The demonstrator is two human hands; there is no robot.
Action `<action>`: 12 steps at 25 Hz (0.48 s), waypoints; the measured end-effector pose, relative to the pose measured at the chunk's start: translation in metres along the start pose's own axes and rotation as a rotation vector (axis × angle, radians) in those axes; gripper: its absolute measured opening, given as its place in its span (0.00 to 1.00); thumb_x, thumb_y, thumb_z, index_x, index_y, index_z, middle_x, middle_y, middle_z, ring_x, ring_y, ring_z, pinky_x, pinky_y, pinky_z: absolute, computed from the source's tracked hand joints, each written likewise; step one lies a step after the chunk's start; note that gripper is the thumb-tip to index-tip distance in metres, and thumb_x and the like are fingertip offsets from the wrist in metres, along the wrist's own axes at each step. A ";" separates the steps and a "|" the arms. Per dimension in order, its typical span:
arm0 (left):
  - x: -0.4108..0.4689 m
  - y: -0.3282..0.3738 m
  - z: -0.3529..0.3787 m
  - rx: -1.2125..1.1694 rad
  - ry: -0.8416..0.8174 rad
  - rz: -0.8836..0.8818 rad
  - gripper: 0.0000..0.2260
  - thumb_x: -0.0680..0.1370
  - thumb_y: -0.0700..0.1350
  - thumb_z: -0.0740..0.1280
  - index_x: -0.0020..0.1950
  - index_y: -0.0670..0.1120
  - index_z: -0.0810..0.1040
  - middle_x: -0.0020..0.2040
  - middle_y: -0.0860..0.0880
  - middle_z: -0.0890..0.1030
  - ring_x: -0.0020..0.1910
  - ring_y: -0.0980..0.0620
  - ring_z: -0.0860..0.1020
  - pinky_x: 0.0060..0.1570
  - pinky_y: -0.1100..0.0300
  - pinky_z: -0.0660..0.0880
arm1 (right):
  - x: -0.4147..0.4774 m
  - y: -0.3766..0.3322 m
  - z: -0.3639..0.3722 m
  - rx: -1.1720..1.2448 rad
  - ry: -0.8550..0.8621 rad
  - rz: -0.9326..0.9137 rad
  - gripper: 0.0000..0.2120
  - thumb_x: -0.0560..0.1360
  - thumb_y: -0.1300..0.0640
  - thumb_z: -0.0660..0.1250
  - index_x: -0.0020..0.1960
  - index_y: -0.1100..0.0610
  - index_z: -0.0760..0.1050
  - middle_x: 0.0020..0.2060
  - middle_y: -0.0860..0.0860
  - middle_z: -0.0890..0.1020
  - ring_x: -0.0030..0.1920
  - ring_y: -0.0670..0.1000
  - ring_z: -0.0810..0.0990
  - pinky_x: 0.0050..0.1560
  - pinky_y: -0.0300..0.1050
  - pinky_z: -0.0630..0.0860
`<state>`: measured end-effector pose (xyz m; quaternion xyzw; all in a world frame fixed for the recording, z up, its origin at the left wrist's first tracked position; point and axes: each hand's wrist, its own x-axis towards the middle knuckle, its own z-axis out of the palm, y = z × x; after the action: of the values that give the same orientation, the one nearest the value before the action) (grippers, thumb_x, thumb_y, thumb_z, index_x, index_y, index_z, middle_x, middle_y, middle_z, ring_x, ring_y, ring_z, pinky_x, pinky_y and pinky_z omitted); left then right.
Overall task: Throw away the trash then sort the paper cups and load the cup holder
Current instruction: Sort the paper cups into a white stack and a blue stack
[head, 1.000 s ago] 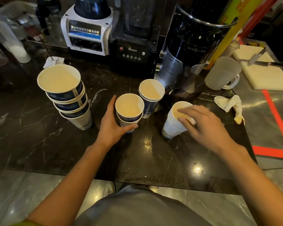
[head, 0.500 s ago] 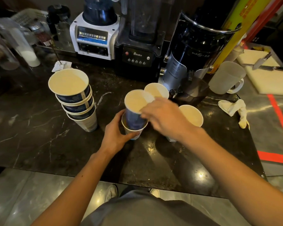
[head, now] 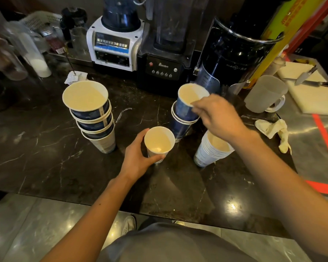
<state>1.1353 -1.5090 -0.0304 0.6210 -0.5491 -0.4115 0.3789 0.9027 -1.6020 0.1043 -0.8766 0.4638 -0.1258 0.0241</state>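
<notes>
My left hand point(head: 138, 157) grips a single white paper cup point(head: 158, 142) standing on the dark marble counter point(head: 45, 157). My right hand point(head: 218, 118) pinches the rim of a blue paper cup point(head: 186, 108), tilted and partly sunk into a short stack of blue cups point(head: 180, 127) behind the white cup. A taller leaning stack of blue cups on a white one point(head: 93, 118) stands to the left. A stack of white cups point(head: 210, 152) leans at the right, partly under my right forearm.
Two blenders point(head: 114, 44) point(head: 165, 53) and a black cylindrical machine point(head: 233, 53) line the back. A frosted jug point(head: 265, 93), a crumpled cloth point(head: 273, 129) and a cutting board with a knife point(head: 309, 91) lie at the right. Paper scraps point(head: 75, 77) and containers sit at the back left.
My right hand lifted the blue cup out of the white cup held by my left hand and carried it back to the blue stack. The left hand kept the white cup.
</notes>
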 end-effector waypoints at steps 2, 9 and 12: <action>0.001 0.001 -0.002 -0.012 -0.006 -0.001 0.41 0.67 0.49 0.80 0.75 0.55 0.63 0.72 0.55 0.70 0.72 0.53 0.67 0.71 0.43 0.67 | 0.001 -0.005 0.016 0.004 -0.235 0.005 0.14 0.82 0.58 0.60 0.65 0.58 0.77 0.59 0.55 0.81 0.60 0.57 0.75 0.60 0.54 0.71; -0.009 0.038 -0.020 -0.081 0.014 0.146 0.42 0.63 0.61 0.77 0.74 0.57 0.65 0.66 0.67 0.70 0.69 0.63 0.69 0.67 0.61 0.70 | -0.049 -0.030 0.010 0.443 -0.164 -0.022 0.33 0.77 0.41 0.66 0.77 0.47 0.57 0.74 0.45 0.65 0.74 0.43 0.63 0.71 0.38 0.62; -0.008 0.070 -0.026 -0.128 -0.013 0.269 0.42 0.64 0.61 0.76 0.74 0.52 0.66 0.67 0.61 0.73 0.67 0.64 0.71 0.61 0.69 0.71 | -0.062 -0.043 0.013 0.694 -0.249 0.114 0.43 0.72 0.43 0.72 0.79 0.45 0.50 0.75 0.42 0.63 0.73 0.41 0.63 0.71 0.43 0.67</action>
<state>1.1332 -1.5086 0.0444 0.5138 -0.6026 -0.3951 0.4657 0.9074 -1.5279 0.0863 -0.7977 0.4351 -0.1663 0.3831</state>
